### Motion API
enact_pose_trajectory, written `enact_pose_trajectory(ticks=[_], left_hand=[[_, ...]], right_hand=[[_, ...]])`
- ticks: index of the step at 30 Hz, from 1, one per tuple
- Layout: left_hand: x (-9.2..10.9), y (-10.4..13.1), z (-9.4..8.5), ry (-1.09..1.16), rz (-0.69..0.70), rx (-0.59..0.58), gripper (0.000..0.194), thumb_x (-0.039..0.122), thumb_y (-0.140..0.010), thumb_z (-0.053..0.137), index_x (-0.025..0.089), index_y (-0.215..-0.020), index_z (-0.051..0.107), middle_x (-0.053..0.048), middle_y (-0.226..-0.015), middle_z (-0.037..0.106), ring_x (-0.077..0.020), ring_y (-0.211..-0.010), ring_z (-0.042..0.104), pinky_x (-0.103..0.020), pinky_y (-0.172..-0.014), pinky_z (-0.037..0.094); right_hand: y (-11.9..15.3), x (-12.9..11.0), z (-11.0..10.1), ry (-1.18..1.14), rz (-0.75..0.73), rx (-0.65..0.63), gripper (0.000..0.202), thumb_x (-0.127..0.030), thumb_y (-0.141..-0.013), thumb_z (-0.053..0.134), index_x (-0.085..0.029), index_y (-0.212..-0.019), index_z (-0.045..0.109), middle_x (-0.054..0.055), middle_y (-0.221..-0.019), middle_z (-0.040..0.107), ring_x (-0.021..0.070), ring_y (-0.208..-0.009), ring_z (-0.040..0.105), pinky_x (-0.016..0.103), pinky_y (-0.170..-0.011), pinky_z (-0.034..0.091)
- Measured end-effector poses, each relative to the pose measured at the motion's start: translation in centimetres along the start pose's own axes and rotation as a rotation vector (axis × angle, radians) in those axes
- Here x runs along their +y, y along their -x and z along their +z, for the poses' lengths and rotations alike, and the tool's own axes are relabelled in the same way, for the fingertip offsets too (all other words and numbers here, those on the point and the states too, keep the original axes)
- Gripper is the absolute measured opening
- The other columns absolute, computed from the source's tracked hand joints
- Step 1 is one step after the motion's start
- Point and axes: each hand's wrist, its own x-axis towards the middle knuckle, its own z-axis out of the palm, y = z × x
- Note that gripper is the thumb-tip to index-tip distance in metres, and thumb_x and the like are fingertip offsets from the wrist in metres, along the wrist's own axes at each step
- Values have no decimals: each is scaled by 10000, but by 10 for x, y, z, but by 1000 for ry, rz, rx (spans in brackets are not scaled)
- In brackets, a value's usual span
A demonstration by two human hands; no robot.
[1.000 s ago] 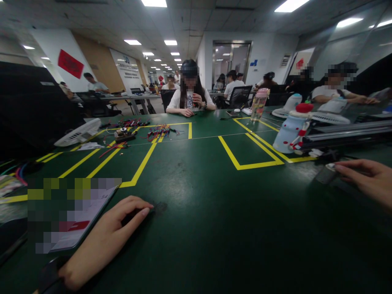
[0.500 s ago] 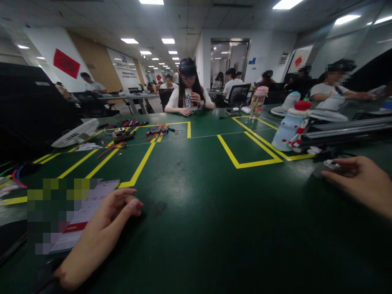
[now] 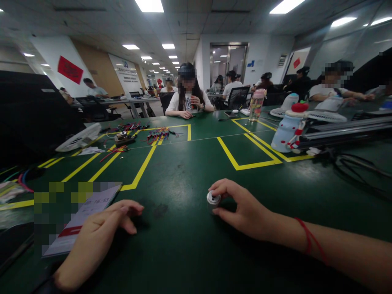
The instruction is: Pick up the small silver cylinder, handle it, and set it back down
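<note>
My right hand (image 3: 241,208) grips a small cylindrical container (image 3: 213,198) between thumb and fingers, near the middle of the green table (image 3: 183,257). Its round top is whitish with a dark spot at the centre; the body looks dark or see-through, and its exact kind is unclear. My left hand (image 3: 107,228) holds nothing, and its fingers are apart and slightly bent. It lies to the left of the container, overlapping the edge of a flat screen (image 3: 88,216) that shows digits and a red bar. Part of that screen is blurred out.
Yellow tape (image 3: 260,165) marks the table. Bundled wires (image 3: 159,134) and a white fan (image 3: 80,138) lie at the left. On the right are a light-blue bottle (image 3: 284,132), a pink-lidded bottle (image 3: 257,104), metal bars (image 3: 346,132) and black cables (image 3: 352,163). A person (image 3: 187,100) sits opposite.
My right hand has brought the small container from the far right to the middle of the table. My left hand has turned slightly, its fingers lower. The view has tilted up a little.
</note>
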Motion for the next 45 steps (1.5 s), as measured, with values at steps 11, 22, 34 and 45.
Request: enact_pose_trajectory(ticks=[11, 22, 34, 45], left_hand=[[116, -26, 82, -146, 449, -242, 185, 284, -904, 548, 299, -987, 713, -12, -1124, 627, -185, -1048, 590, -354, -951, 450], [116, -30, 85, -88, 396, -161, 118, 294, -889, 584, 245, -882, 690, -7, -935, 645, -179, -915, 602, -336, -839, 453], [96, -23, 117, -362, 376, -233, 113, 393, -827, 649, 321, -869, 725, -9, -975, 671, -267, -987, 563, -438, -826, 406], [36, -9, 8, -79, 13, -114, 305, 496, -866, 549, 281, -1059, 646, -29, -1064, 676, -248, -990, 619, -385, -885, 470]], right_hand=[[4, 12, 15, -178, 133, 53, 636, -199, -763, 669, -279, -1262, 283, 31, -1156, 549, 116, -1031, 572, 302, -902, 516], [5, 11, 15, -81, 107, 83, 580, -200, -748, 647, -225, -1263, 382, 52, -1120, 556, 110, -939, 581, 279, -848, 513], [2, 1, 8, 69, 126, 160, 381, -201, -738, 607, -191, -1109, 525, 52, -1071, 569, 129, -934, 563, 290, -829, 502], [78, 52, -141, 477, 583, 457, 550, -501, -720, 661, -194, -1162, 549, 130, -1090, 610, 203, -874, 623, 345, -743, 520]])
